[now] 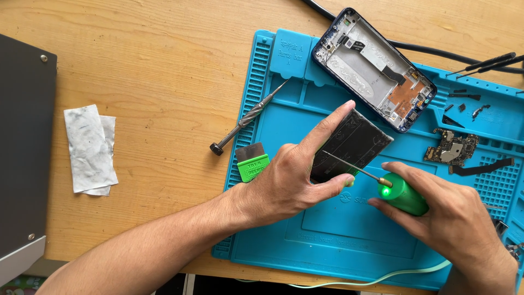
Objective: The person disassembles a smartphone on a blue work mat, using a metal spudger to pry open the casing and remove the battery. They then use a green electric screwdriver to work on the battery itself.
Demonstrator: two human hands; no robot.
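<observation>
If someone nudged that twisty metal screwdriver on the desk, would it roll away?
Probably a little. The screwdriver looks round and slim, so it may roll, though its wider cap end would likely curve its path. Its tip rests on the blue mat's raised edge, which might stop it.

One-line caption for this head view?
Left hand holds a flat black battery over a blue mat; right hand aims a green needle-tipped tool.
</observation>
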